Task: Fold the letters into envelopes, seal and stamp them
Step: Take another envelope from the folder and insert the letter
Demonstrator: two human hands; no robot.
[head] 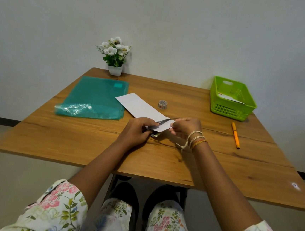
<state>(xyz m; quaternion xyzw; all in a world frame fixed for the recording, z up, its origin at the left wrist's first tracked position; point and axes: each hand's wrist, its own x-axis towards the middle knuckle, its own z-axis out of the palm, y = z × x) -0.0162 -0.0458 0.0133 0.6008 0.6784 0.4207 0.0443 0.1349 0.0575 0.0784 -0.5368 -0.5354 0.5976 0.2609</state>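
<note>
A long white envelope (pixel 139 106) lies flat on the wooden table (pixel 83 138), running from the middle toward my hands. At its near end both hands pinch its open flap (pixel 162 125). My left hand (pixel 137 130) grips the flap's left side, and a small yellowish item (pixel 155 134) peeks out below its fingers. My right hand (pixel 185 128), with string bracelets on the wrist, holds the flap's right corner. A small roll of patterned tape (pixel 162 104) stands just beyond the envelope.
A teal plastic folder (pixel 94 97) lies at the left. A white pot of flowers (pixel 115 57) stands at the far edge. A green basket (pixel 231 98) holding white paper sits far right, with an orange pen (pixel 235 135) near it.
</note>
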